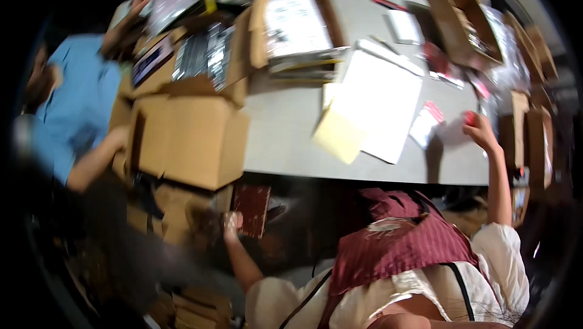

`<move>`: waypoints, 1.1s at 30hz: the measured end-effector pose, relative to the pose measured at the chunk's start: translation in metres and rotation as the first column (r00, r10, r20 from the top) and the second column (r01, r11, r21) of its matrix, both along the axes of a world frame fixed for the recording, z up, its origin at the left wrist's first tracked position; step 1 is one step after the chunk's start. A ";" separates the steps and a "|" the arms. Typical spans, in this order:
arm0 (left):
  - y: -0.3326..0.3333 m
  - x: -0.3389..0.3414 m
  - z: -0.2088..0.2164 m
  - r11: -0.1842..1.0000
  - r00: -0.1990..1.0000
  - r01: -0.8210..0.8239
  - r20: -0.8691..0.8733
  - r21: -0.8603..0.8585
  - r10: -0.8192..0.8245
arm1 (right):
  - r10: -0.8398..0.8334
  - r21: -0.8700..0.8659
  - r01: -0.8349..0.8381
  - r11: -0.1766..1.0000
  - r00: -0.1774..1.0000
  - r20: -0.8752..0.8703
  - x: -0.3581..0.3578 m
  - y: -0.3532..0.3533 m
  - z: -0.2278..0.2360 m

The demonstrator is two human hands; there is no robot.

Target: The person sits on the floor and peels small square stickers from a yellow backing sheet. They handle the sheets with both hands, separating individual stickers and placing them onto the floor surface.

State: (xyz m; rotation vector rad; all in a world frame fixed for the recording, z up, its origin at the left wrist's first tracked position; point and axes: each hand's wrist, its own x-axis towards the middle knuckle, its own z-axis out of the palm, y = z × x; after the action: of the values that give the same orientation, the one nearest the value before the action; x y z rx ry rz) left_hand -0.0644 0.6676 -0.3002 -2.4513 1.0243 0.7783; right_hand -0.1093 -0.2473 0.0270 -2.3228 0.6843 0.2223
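My right hand (484, 133) is over the right side of the grey table, its fingers closed on a small clear plastic bag (452, 133) with a red top. Beside it lies another small clear bag (426, 125) with a red-striped top. Low on the left, below table height, my left hand (232, 220) is at the near left edge of a dark red, flat, book-like thing (253, 209). Blur hides whether its fingers grip that thing or only rest by it. White paper sheets (384, 101) and a yellow sheet (340, 135) lie on the table between my hands.
An open cardboard box (194, 138) stands at the table's left edge, near a person in a blue shirt (79, 80). Another box (322, 10) holds printed sheets. A long cardboard box (464, 22) with small items stands far right. Cartons (537, 147) line the right side.
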 end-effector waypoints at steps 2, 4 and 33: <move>-0.048 -0.004 0.015 -0.260 -0.105 -0.958 -0.700 -0.119 0.707 | -0.104 0.229 0.098 0.968 0.995 0.012 -0.029 0.023 0.035; -0.092 0.003 0.043 -0.203 -0.162 -0.978 -0.774 0.045 0.612 | -0.268 0.532 0.189 0.825 0.961 0.074 -0.044 0.060 0.057; -0.421 0.088 0.328 0.590 0.792 -0.419 0.041 -0.690 0.610 | 0.247 -0.347 -0.217 0.913 0.968 0.046 0.010 0.067 -0.104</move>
State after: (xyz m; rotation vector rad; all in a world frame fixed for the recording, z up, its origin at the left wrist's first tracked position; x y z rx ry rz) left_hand 0.0238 0.2466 0.0280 -3.4417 0.4812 0.1825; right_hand -0.0991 -0.1806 -0.0769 -2.7301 0.4242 0.1115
